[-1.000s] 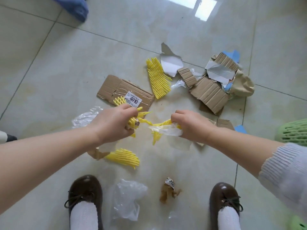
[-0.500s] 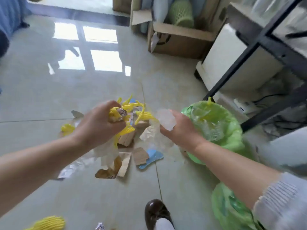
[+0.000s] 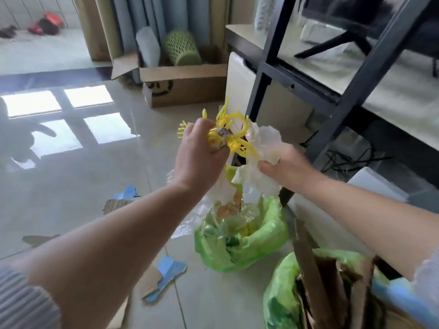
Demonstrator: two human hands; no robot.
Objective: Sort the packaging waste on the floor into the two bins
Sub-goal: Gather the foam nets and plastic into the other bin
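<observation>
My left hand (image 3: 198, 155) grips a bundle of yellow foam netting (image 3: 231, 134), with clear plastic wrap and a brown scrap hanging below it. My right hand (image 3: 282, 168) pinches a crumpled white plastic sheet (image 3: 263, 141) that touches the netting. Both hands are raised above a bin lined with a green bag (image 3: 266, 241), which holds clear plastic and yellow bits. A second green-lined bin (image 3: 282, 295) at the lower right holds cardboard pieces (image 3: 313, 276).
Cardboard scraps with blue tape (image 3: 166, 271) lie on the tiled floor near my left forearm, more (image 3: 123, 198) further back. A black shelf frame (image 3: 332, 110) stands right behind the bins. An open cardboard box (image 3: 185, 84) with a green basket sits at the back.
My view swung up and right from the floor pile to the bins. Both hands lifted the yellow netting and plastic and now hold them over the first green bin.
</observation>
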